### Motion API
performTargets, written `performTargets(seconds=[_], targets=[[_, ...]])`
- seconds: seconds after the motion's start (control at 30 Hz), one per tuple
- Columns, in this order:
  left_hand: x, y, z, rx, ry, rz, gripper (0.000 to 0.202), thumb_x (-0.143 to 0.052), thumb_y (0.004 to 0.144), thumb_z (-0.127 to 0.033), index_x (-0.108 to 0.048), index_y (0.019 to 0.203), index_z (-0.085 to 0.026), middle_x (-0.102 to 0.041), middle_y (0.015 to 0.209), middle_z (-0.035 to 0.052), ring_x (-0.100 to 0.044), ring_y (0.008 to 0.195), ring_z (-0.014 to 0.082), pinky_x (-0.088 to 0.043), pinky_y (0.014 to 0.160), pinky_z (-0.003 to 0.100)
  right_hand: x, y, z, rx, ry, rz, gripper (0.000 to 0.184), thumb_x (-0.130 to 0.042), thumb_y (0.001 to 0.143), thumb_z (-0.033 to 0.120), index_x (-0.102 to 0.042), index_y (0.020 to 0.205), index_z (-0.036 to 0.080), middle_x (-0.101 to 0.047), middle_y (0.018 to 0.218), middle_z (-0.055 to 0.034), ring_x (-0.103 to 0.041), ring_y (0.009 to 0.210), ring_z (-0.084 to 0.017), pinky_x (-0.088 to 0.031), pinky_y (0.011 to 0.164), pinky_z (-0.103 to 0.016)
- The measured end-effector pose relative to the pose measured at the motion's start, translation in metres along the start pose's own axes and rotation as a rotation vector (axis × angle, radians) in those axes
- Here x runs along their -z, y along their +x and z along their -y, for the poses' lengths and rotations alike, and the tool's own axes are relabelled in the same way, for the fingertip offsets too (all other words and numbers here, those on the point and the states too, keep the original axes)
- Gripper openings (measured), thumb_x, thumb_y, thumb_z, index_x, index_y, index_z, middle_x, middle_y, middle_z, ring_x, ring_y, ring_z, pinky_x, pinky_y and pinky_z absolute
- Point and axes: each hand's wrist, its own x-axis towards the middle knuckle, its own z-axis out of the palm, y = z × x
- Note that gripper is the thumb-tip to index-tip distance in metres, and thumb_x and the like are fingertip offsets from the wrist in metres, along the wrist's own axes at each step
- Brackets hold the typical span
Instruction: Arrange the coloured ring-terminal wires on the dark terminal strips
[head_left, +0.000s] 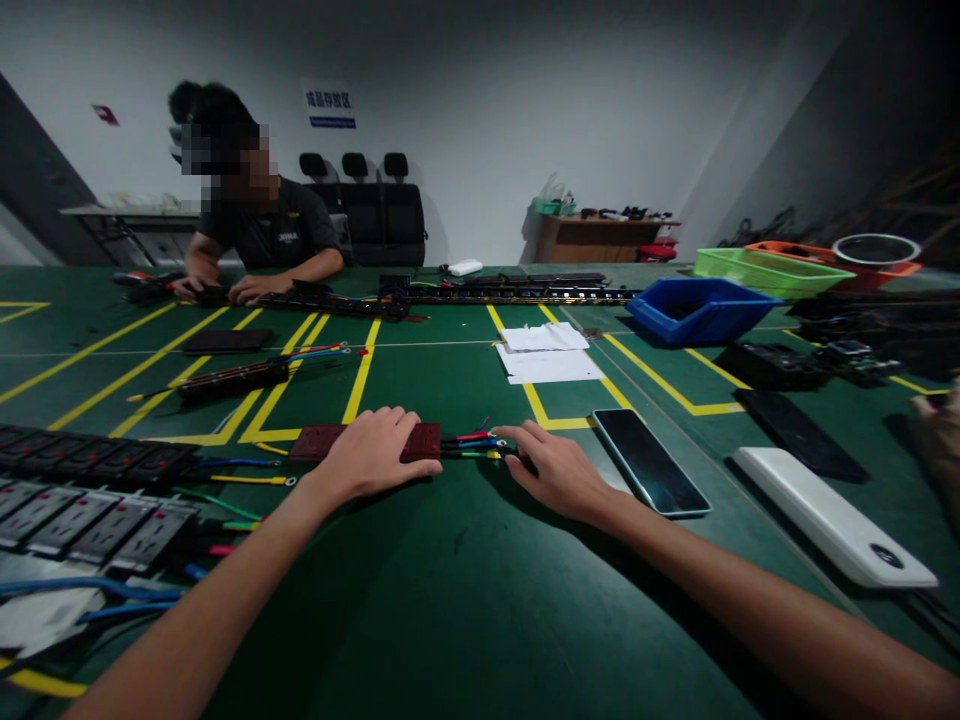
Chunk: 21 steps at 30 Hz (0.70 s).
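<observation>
My left hand (371,450) lies across a dark red socket strip (313,441), its fingers over the far edge and the thumb along the near side. Out of the strip's right end come several thin wires (469,441) in red, blue, black and yellow-green, some tipped with ring terminals. At those tips my right hand (555,468) is closed, thumb and forefinger about the wire ends; its other fingers are curled, and part of the wires is hidden behind them. A phone (651,462) lies just right of that hand.
Black socket strips (90,458) and grey ones (97,525) with loose wires lie at left. White paper (551,365), a blue bin (694,312), a green basket (769,272) and a white power bank (829,515) stand or lie rightward. Across the table a co-worker (262,235) handles dark parts.
</observation>
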Motion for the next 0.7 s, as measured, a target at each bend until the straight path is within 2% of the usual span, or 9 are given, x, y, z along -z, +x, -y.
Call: performTargets(seconds=[0.07,0.2,0.43,0.6,0.7], targets=[[0.0004,0.0,-0.0002,0.004,-0.001,0.001,0.078,-0.037,0.087,-0.085,-0.064,0.11,-0.015,-0.067,0.102,0.014,-0.064,0.09,0.032,-0.046,0.075,0.041,0.0004,0.0001,0.0004,-0.011,0.005,0.0,0.038,-0.047,0.1,0.026,-0.053,0.138,0.021,-0.062,0.101,-0.006,-0.053,0.069,-0.014,-0.031,0.061,-0.028],[0.001,0.0003,-0.0008,0.007,0.005,0.006,0.077,-0.037,0.087,-0.085,-0.064,0.109,-0.015,-0.067,0.101,0.0139,-0.064,0.089,0.0319,-0.046,0.075,0.041,0.0001,0.0005,-0.0002,0.026,-0.012,0.017,0.03,-0.046,0.101,0.024,-0.063,0.125,0.022,-0.062,0.095,-0.0054,-0.055,0.072,-0.015,-0.031,0.061,-0.028],[0.0002,-0.0006,0.0,0.012,-0.028,-0.009,0.079,-0.037,0.086,-0.086,-0.065,0.11,-0.015,-0.067,0.102,0.0142,-0.063,0.089,0.0316,-0.046,0.075,0.042,-0.0031,0.0002,-0.0015,-0.004,0.025,-0.002,0.038,-0.049,0.099,0.024,-0.05,0.137,0.023,-0.064,0.101,-0.0053,-0.055,0.069,-0.014,-0.032,0.061,-0.028],[-0.0002,-0.0007,0.0006,0.024,-0.051,-0.007,0.078,-0.038,0.085,-0.086,-0.064,0.109,-0.017,-0.067,0.103,0.0136,-0.063,0.089,0.0311,-0.046,0.075,0.041,-0.0024,0.0007,-0.0021,0.047,-0.009,0.03,0.03,-0.047,0.101,0.023,-0.061,0.127,0.024,-0.063,0.098,-0.0051,-0.056,0.072,-0.015,-0.033,0.062,-0.028],[0.0009,-0.0008,0.0002,0.027,-0.046,0.008,0.077,-0.04,0.085,-0.085,-0.064,0.109,-0.017,-0.068,0.103,0.0133,-0.063,0.089,0.0306,-0.046,0.075,0.04,-0.0014,0.001,-0.0014,0.048,-0.01,0.041,0.031,-0.047,0.101,0.022,-0.061,0.128,0.023,-0.064,0.097,-0.0048,-0.057,0.073,-0.015,-0.035,0.063,-0.029]])
